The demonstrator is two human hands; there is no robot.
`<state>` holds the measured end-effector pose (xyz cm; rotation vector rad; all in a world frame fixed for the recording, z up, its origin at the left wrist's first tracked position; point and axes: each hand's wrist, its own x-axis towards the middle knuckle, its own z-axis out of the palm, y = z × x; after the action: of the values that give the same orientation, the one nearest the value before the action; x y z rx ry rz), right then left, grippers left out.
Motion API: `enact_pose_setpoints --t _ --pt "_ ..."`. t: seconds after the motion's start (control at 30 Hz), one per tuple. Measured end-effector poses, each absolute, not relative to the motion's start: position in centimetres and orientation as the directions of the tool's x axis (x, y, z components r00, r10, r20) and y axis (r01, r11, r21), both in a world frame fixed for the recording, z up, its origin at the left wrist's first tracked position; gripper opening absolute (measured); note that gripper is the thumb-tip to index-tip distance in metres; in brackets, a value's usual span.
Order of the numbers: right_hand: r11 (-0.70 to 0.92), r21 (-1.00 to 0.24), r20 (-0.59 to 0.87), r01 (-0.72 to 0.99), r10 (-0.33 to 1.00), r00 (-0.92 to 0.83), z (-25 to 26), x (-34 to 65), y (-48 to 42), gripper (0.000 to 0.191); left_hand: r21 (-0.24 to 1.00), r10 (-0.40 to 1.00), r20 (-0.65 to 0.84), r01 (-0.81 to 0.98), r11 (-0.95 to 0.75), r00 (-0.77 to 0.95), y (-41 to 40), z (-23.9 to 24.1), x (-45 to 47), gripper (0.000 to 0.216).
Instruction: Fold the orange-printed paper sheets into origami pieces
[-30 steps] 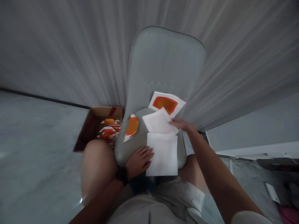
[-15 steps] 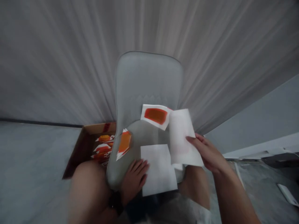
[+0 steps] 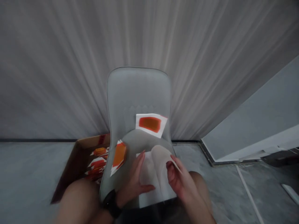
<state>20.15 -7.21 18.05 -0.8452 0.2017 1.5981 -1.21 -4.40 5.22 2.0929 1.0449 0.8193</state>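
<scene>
On the front of the grey chair seat lies a flat white sheet of paper. Above it, my right hand pinches the right edge of a second white sheet, which curls upward. My left hand, wearing a black watch, rests at the left edge of the papers with thumb and fingers spread. A white piece with an orange-red panel leans where seat and backrest meet. At the seat's left side sit folded orange-and-white pieces.
The grey chair stands against a pleated grey curtain. To its left, a cardboard box holds several orange-and-white pieces. A pale panel rises at the right, and a white object lies on the floor.
My right hand has brought its sheet left and down over the flat sheet, where it now curls. My left hand has opened wider at the papers' left edge. The view has shifted slightly.
</scene>
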Motion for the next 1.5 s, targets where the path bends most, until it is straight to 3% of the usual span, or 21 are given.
enact_pose_setpoints --t 0.07,0.13,0.23,0.33,0.43,0.6,0.77,0.9,1.0,1.07,1.3,1.5 --pt "-0.192 -0.227 -0.692 -0.955 0.722 0.019 18.9 19.6 -7.1 0.017 0.780 0.830 0.268 0.396 -0.485 0.489 -4.7 5.6 -0.5 0.135" --pt "-0.159 -0.156 -0.733 -0.975 0.680 0.006 19.7 19.1 -7.1 0.022 0.789 0.842 0.334 0.363 -0.496 0.424 -5.1 5.5 0.4 0.132" --pt "-0.156 -0.095 -0.766 -0.983 0.642 -0.028 20.5 18.5 -7.2 0.024 0.774 0.845 0.463 0.343 -0.532 0.266 -5.3 5.3 1.0 0.097" --pt "-0.230 -0.101 -0.769 -0.968 0.635 -0.070 20.7 18.2 -7.5 0.018 0.751 0.832 0.507 0.358 -0.555 0.224 -5.1 5.3 -0.1 0.054" --pt "-0.332 -0.245 -0.762 -0.911 0.647 -0.031 19.9 18.3 -7.5 0.005 0.745 0.852 0.465 0.412 -0.524 0.243 -4.5 5.4 -2.2 0.037" --pt "-0.444 -0.565 -0.666 -0.696 0.743 0.066 17.1 18.7 -4.8 0.032 0.779 0.912 0.391 0.483 -0.400 0.125 -0.6 7.2 -4.7 0.033" --pt "-0.283 -0.880 -0.386 -0.381 0.894 0.226 14.2 18.3 2.0 0.059 0.752 0.928 0.373 0.590 -0.292 -0.016 7.9 10.4 -6.1 0.051" --pt "-0.181 -0.983 -0.175 0.002 0.953 0.247 11.8 17.4 9.0 0.062 0.723 0.924 0.382 0.623 -0.298 -0.001 15.2 11.9 -6.9 0.050" --pt "-0.113 -0.902 -0.042 0.416 0.983 0.176 10.0 16.6 13.3 0.039 0.670 0.942 0.328 0.685 -0.285 0.070 18.6 12.0 -7.0 0.044" --pt "-0.097 -0.839 -0.012 0.535 0.987 0.159 8.9 16.0 15.1 0.030 0.639 0.952 0.299 0.727 -0.252 0.068 19.5 11.6 -6.8 0.040" --pt "-0.094 -0.743 0.042 0.662 0.981 0.187 7.1 15.2 16.1 0.030 0.571 0.971 0.207 0.821 -0.021 -0.119 17.7 9.0 -5.6 0.041" --pt "-0.072 -0.716 0.097 0.694 0.975 0.201 7.8 15.6 16.1 0.028 0.633 0.977 0.179 0.773 -0.025 -0.115 17.2 7.9 -6.8 0.044"
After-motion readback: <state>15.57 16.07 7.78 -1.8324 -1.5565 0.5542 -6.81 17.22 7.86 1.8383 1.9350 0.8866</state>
